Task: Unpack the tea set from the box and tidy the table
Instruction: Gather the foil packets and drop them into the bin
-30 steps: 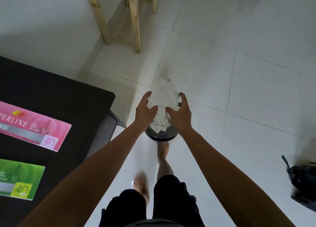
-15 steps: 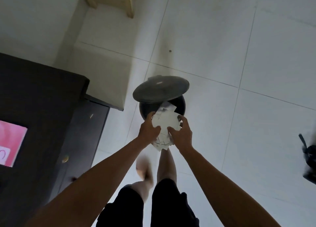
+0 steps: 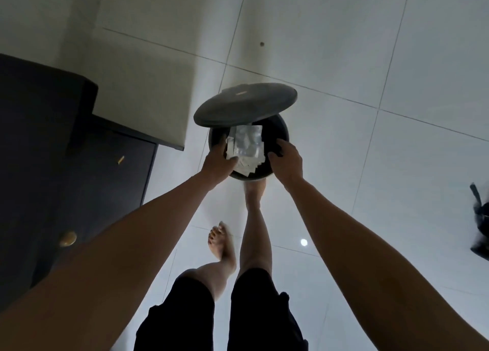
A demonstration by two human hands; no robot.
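Looks like we're at the cleanup end of things. The left hand has its grip curled on the bundle of white packing paper, which sits right over the mouth of the pedal bin, just beyond and between both hands. The right hand looks let go, fingers loosely bent and holding nothing. The lid is tipped up past the paper. No tea set or box in view, so I can't say how the surface looks. My guess: drop the paper, head back.
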